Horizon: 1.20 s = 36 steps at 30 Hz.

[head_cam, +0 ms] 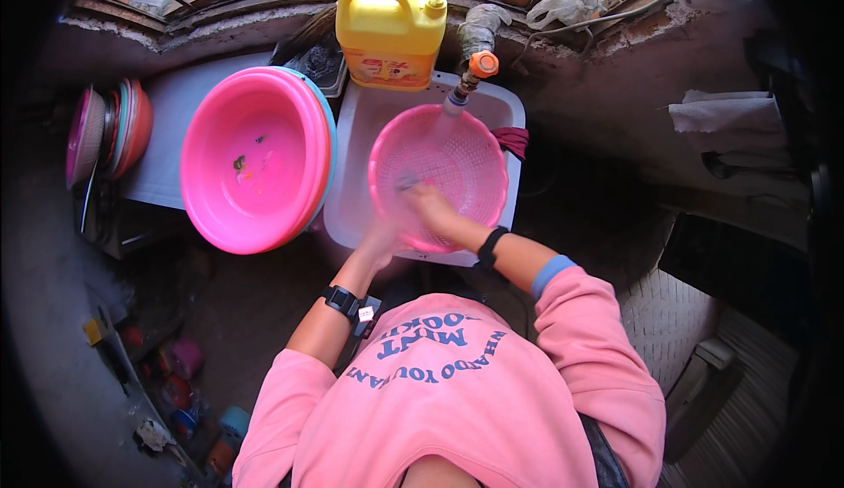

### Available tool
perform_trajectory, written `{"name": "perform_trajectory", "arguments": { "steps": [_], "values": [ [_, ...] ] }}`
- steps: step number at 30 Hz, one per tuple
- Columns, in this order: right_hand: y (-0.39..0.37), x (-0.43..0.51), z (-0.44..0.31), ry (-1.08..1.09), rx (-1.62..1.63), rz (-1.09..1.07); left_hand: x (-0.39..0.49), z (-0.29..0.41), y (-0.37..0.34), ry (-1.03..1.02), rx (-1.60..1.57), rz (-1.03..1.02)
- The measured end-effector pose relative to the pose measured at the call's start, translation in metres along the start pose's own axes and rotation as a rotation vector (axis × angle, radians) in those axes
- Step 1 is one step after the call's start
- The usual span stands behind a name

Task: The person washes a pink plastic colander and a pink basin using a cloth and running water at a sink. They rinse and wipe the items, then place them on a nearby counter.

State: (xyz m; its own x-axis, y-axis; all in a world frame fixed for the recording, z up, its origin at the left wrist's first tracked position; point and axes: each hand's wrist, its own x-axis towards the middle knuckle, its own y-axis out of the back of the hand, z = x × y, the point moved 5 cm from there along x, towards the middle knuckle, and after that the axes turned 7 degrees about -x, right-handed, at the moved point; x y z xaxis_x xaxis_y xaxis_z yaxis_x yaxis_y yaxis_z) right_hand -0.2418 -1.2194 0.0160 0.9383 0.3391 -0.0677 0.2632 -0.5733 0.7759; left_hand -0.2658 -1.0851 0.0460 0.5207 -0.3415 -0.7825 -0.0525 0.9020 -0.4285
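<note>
A pink plastic colander [484,152] sits tilted in a white sink [353,178], with water from the tap [456,99] running into it. My left hand [384,241] is blurred at the colander's near left rim and appears to grip it. Inside the colander, my right hand [432,210] presses toward the left wall. A small grey item [407,181], perhaps a scrubber, shows at its fingertips; blur hides what it is.
Left of the sink, stacked plastic basins, the top one pink [283,158], hold food scraps. A yellow jug [389,33] stands behind the sink. The tap has an orange handle [483,64]. A dark red cloth [513,140] hangs over the right rim. More nested bowls [128,128] stand far left.
</note>
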Motion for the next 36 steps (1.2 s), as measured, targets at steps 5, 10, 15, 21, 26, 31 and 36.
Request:
{"name": "perform_trajectory", "arguments": {
  "steps": [5, 10, 15, 21, 26, 31, 36],
  "values": [
    [0.013, 0.039, 0.009, 0.084, -0.263, 0.004, -0.007, 0.014, 0.008, 0.028, 0.195, 0.006],
    [0.037, 0.02, 0.083, -0.204, -0.603, 0.041, -0.001, 0.008, 0.014, -0.035, 0.067, -0.027],
    [-0.016, -0.034, 0.06, -0.246, -0.393, -0.431, 0.021, 0.003, 0.013, -0.014, 0.064, -0.021],
    [-0.021, 0.005, 0.014, -0.114, 0.139, -0.093, 0.026, 0.012, -0.005, 0.037, 0.118, -0.068],
    [0.02, 0.033, 0.058, -0.343, 0.053, 0.247, 0.024, 0.011, -0.014, 0.077, 0.112, -0.081],
    [0.092, 0.008, 0.103, -0.592, -0.248, 0.232, 0.037, 0.009, 0.01, 0.029, 0.167, 0.017],
    [0.13, -0.038, 0.095, -0.589, 0.092, 0.334, 0.064, -0.006, 0.031, -0.019, -0.078, 0.086]
  ]
}}
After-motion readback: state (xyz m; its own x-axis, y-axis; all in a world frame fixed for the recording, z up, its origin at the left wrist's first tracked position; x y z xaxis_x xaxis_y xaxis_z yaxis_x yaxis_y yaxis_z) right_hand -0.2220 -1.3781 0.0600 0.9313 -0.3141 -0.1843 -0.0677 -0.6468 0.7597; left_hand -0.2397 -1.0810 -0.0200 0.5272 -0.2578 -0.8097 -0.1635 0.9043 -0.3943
